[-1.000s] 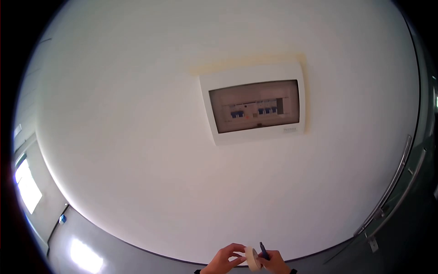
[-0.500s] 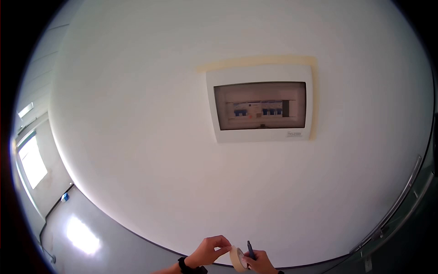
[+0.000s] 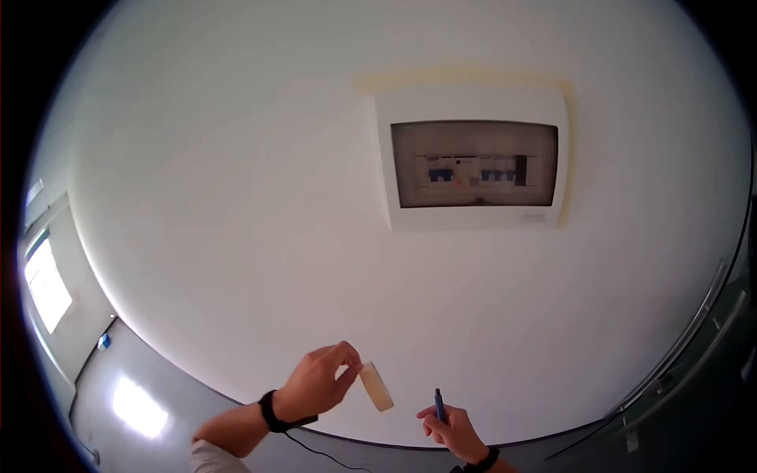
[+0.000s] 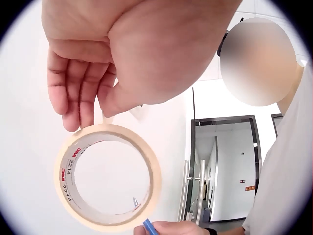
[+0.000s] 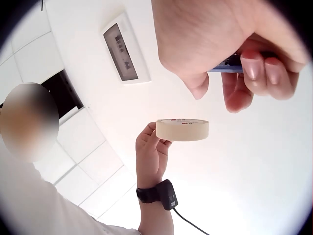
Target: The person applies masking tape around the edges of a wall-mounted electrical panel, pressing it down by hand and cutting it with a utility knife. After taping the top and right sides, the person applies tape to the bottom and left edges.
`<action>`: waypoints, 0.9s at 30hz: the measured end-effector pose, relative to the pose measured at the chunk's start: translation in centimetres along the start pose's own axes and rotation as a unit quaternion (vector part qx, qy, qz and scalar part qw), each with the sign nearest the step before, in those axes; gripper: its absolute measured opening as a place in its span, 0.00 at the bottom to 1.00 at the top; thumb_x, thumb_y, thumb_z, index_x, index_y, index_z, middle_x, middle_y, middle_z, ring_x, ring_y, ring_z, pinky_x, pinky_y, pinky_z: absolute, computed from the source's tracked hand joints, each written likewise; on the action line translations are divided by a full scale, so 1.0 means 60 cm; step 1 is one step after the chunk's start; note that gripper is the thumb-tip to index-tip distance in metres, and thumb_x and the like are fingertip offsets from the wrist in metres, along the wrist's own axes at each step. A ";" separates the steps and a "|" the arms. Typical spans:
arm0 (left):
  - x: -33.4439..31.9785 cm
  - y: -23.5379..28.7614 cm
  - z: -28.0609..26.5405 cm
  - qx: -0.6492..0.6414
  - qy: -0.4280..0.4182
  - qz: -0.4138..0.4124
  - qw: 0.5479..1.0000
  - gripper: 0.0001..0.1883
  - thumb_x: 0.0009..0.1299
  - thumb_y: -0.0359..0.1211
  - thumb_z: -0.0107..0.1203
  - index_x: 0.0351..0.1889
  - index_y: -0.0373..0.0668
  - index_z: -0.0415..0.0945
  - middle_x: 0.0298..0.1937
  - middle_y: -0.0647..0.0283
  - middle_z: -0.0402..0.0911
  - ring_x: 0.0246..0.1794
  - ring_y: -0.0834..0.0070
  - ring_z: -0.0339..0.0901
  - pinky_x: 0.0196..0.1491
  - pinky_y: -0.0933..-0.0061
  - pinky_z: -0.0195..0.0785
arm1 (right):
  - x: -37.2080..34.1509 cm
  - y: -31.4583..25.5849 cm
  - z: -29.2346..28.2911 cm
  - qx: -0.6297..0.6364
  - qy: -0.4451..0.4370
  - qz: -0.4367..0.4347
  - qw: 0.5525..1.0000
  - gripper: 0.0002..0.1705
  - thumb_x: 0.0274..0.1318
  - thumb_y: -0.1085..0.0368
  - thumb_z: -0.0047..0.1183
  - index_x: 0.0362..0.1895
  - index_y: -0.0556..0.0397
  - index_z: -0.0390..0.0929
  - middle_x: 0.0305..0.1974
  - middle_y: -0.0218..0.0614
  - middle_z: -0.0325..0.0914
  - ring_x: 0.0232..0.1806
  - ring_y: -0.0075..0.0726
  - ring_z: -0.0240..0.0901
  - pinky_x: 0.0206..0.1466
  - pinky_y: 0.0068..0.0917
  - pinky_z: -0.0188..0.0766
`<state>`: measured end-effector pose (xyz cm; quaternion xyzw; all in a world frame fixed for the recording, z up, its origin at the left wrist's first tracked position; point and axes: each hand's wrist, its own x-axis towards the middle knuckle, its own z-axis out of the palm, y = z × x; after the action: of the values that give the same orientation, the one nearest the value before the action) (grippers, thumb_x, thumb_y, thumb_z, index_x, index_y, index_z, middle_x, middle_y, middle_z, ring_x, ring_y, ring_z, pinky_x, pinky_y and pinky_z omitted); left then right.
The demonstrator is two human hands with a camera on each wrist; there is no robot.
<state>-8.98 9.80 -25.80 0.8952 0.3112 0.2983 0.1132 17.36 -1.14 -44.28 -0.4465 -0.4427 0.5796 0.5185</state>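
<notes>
left hand (image 3: pixel 314 380): pinches tape, apart from right hand | tape (image 3: pixel 376 387): at left fingertips, between hands | pen (image 3: pixel 439 405): in right hand's curled fingers | right hand (image 3: pixel 457 433): clamped on pen | panel (image 3: pixel 475 142): above both hands

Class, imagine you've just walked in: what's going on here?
A person's left hand holds a roll of pale tape, while the right hand, apart from the roll, holds a slim blue tool. Both are below a breaker panel on a white wall. In the head view, yellowish strips run along the panel's top and right edges.
</notes>
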 end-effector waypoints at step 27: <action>0.262 0.006 -0.271 -0.014 -0.004 0.146 0.989 0.04 0.79 0.22 0.59 0.39 0.32 0.77 0.34 0.60 0.84 0.37 0.74 0.82 0.45 0.70 0.78 | 0.183 -0.284 0.214 -0.086 0.043 -0.482 0.871 0.18 0.82 0.58 0.56 0.56 0.61 0.84 0.47 0.32 0.90 0.28 0.10 0.62 0.32 0.15 0.59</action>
<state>-8.78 19.63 -5.44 0.9304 0.1731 0.3124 0.0819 7.61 10.37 -25.60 -0.2450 -0.6287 0.1978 0.7111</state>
